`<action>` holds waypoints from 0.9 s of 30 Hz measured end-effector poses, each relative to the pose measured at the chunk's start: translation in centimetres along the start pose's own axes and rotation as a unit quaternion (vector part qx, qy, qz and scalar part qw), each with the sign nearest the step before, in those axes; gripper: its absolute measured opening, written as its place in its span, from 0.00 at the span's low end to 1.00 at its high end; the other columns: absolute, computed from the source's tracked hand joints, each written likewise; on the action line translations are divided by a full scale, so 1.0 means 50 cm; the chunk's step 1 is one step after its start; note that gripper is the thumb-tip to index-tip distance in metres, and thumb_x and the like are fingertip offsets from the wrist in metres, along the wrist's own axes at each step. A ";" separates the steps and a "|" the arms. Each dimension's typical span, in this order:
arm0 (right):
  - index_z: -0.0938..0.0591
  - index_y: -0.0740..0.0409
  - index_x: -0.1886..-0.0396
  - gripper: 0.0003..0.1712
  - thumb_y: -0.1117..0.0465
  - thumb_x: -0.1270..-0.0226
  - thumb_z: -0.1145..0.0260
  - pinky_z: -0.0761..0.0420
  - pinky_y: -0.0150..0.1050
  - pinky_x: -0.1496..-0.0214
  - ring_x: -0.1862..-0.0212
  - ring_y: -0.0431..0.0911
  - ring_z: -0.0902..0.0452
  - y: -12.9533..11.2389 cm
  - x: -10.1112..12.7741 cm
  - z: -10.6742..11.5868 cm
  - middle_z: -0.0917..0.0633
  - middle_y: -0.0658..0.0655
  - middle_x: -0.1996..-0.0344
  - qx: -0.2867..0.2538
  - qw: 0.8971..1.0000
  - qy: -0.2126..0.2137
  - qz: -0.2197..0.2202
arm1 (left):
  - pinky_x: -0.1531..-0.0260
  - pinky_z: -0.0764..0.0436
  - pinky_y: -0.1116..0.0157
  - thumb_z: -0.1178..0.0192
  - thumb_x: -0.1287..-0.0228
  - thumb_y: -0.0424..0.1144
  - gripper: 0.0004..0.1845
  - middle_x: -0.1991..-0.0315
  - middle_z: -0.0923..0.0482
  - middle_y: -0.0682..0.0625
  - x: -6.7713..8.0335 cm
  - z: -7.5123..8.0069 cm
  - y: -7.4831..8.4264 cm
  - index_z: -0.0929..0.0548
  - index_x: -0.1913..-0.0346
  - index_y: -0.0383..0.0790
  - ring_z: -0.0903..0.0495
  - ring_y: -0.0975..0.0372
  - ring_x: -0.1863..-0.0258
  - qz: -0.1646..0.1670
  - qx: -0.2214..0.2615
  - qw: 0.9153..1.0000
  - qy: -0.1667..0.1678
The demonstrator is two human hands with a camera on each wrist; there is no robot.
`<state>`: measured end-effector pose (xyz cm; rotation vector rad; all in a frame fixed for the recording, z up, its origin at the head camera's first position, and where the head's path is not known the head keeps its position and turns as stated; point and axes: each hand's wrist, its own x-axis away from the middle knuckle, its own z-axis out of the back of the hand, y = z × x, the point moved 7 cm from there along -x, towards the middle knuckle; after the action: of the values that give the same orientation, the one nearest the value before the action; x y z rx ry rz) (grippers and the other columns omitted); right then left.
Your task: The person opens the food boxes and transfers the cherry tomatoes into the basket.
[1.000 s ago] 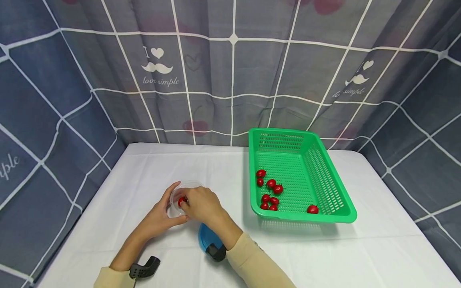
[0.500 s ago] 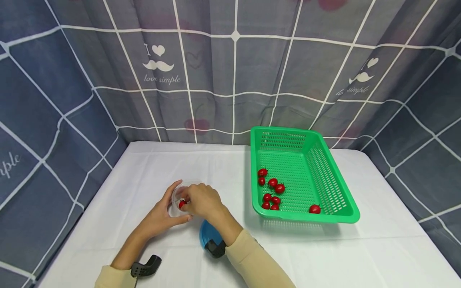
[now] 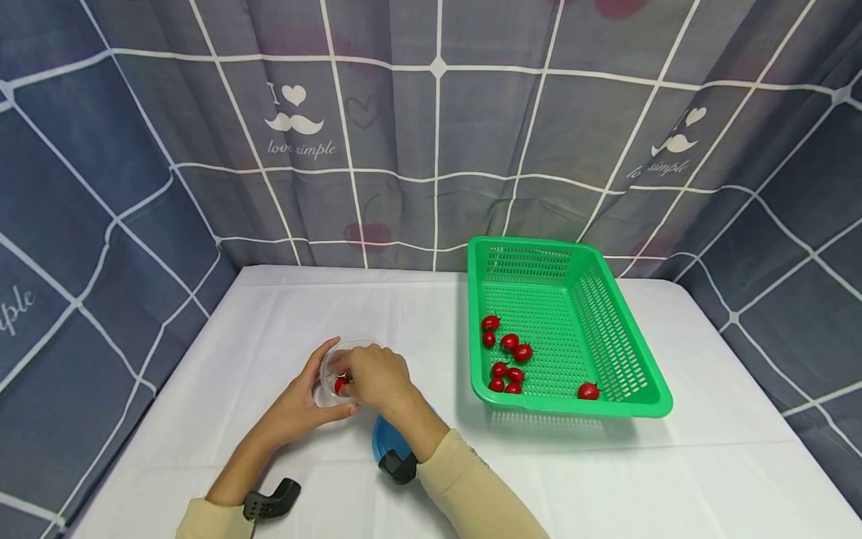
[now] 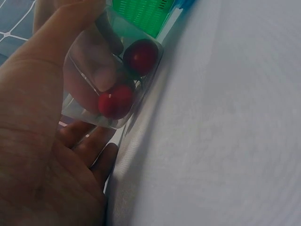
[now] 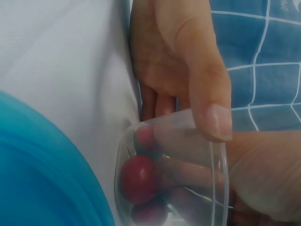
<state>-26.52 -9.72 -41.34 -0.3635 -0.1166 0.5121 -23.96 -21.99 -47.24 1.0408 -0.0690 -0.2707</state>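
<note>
My left hand is wrapped around the side of a clear plastic tub, its thumb lying along the rim in the right wrist view. From above, my right hand reaches into the tub. Red cherry tomatoes lie in it: in the left wrist view a cherry tomato is right at the fingertips, with a second cherry tomato close by. Through the tub wall, the right wrist view shows another cherry tomato beside the right fingers. I cannot tell whether those fingers pinch one.
A green perforated basket stands on the right with several cherry tomatoes in its left part and one tomato near its front. Partly under my right forearm lies a blue lid. A checked curtain surrounds the white tabletop.
The right hand stays in the tub, its fingers shifting slightly over the tomato there. The left hand keeps its place on the tub. Basket and lid stay put.
</note>
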 end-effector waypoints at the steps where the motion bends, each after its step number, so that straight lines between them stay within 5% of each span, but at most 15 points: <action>1: 0.08 0.38 0.64 0.06 0.53 0.41 0.19 0.28 0.32 0.78 0.75 0.39 0.25 0.000 0.000 0.000 0.17 0.39 0.78 0.003 1.000 -0.001 -0.001 | 0.30 0.39 0.31 0.21 0.45 0.48 0.61 0.21 0.39 0.41 0.000 0.000 0.000 0.52 0.17 0.55 0.42 0.37 0.22 -0.001 0.000 1.000 0.000; 13: 0.10 0.38 0.71 0.05 0.52 0.41 0.20 0.28 0.32 0.78 0.75 0.38 0.27 0.000 -0.002 0.005 0.19 0.38 0.80 0.001 1.000 0.000 0.008 | 0.29 0.40 0.31 0.21 0.45 0.49 0.60 0.20 0.41 0.41 -0.002 0.000 0.000 0.52 0.17 0.56 0.44 0.37 0.21 -0.004 -0.004 1.000 0.001; 22: 0.09 0.40 0.53 0.13 0.55 0.38 0.22 0.29 0.28 0.76 0.75 0.34 0.28 0.005 -0.005 0.007 0.14 0.37 0.74 -0.025 0.999 0.016 0.035 | 0.32 0.39 0.29 0.22 0.43 0.50 0.60 0.20 0.42 0.40 0.000 0.003 0.002 0.53 0.17 0.55 0.44 0.36 0.22 0.010 -0.014 1.000 0.002; 27: 0.09 0.44 0.55 0.11 0.57 0.38 0.23 0.30 0.27 0.75 0.75 0.34 0.28 0.004 -0.003 0.011 0.16 0.37 0.76 -0.039 0.998 0.023 0.053 | 0.33 0.37 0.28 0.22 0.43 0.51 0.59 0.21 0.41 0.40 0.001 0.004 0.000 0.53 0.17 0.55 0.42 0.36 0.23 0.018 -0.021 1.000 0.003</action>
<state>-26.85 -9.48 -40.92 -0.4593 -0.0739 0.6054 -23.93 -22.18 -47.15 0.9978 -0.0754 -0.2360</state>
